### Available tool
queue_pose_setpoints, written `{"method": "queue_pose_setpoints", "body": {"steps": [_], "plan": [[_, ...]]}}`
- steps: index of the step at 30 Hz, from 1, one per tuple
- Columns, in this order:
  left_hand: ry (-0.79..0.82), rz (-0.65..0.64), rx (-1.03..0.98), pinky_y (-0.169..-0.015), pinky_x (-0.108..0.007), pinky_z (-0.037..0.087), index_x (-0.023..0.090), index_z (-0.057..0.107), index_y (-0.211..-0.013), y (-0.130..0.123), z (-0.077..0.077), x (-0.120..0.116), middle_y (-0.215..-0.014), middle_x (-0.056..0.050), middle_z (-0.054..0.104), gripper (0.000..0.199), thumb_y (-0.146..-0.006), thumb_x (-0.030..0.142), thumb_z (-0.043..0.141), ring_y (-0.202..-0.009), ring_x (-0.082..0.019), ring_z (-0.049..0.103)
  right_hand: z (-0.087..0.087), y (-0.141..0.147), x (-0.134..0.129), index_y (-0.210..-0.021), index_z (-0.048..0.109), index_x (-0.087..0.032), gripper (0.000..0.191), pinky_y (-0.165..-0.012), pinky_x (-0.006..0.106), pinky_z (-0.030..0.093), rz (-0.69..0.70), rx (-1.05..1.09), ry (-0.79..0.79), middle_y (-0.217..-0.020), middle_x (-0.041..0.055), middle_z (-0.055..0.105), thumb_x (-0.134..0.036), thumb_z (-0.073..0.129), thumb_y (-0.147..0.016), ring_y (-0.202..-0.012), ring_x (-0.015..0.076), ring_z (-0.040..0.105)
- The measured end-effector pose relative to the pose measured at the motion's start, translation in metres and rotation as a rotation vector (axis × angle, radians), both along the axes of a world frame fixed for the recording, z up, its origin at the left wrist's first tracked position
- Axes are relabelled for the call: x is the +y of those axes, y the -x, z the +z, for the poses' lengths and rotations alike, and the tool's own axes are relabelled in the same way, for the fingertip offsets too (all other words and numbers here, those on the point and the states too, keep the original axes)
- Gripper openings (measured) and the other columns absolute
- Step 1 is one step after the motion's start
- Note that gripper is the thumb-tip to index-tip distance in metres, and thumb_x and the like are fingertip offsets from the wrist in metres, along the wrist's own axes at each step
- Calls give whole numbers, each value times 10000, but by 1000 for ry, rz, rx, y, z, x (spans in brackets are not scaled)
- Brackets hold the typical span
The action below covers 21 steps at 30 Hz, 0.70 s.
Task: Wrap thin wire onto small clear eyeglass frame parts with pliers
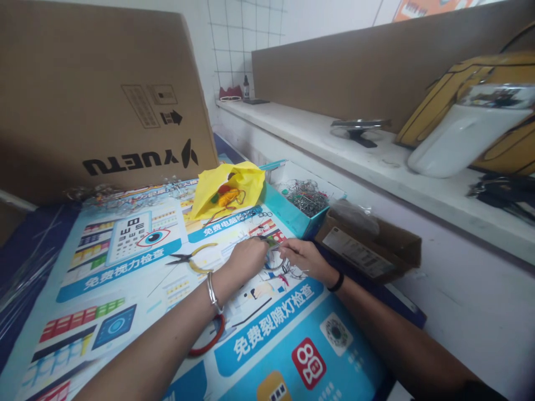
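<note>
Over the printed table cover, my left hand (249, 257) and my right hand (304, 257) are close together, both with fingers closed. Between their fingertips is a small greenish, shiny item (272, 243), too small to name. Thin wire loops (276, 264) show just beneath the fingers. Left of my left hand, pliers (194, 259) with yellow handles lie on the cover. A red ring-shaped handle (217, 337) is partly hidden under my left forearm. Beyond the hands, a yellow bag (204, 192) lies open, with orange and red yarn inside.
A teal box (288, 209) holds a heap of wire pieces. Beside it is a brown cardboard box (361, 248) with clear plastic. A large carton (104, 100) stands at the back left. The white ledge (301, 125) on the right bears a white cup (463, 136).
</note>
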<state>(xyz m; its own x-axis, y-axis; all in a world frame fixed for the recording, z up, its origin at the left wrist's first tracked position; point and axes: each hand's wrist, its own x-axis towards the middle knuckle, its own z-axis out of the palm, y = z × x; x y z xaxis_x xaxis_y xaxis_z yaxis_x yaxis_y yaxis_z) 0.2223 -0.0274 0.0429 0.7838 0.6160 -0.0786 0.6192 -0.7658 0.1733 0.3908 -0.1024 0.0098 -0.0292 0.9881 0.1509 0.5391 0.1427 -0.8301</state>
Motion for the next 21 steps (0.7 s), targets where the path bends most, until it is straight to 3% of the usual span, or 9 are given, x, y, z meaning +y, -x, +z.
{"method": "queue_pose_setpoints", "body": {"steps": [11, 21], "plan": [[39, 14, 13, -727, -326, 449, 155, 639, -856, -3, 2, -4, -877, -137, 655, 195, -769, 142, 465, -833, -240, 611, -3, -2, 1, -768, 578, -143, 302, -486, 183, 352, 2, 111, 52, -624, -16, 500, -412, 460, -835, -557, 85, 441], [-20, -61, 14, -690, -330, 462, 114, 637, -814, -7, 1, -5, -825, -158, 658, 262, -780, 65, 382, -770, -240, 626, -1, -4, 3, -716, 560, -134, 310, -462, 181, 329, -40, 296, 98, -547, -31, 492, -418, 490, -820, -486, 65, 426]]}}
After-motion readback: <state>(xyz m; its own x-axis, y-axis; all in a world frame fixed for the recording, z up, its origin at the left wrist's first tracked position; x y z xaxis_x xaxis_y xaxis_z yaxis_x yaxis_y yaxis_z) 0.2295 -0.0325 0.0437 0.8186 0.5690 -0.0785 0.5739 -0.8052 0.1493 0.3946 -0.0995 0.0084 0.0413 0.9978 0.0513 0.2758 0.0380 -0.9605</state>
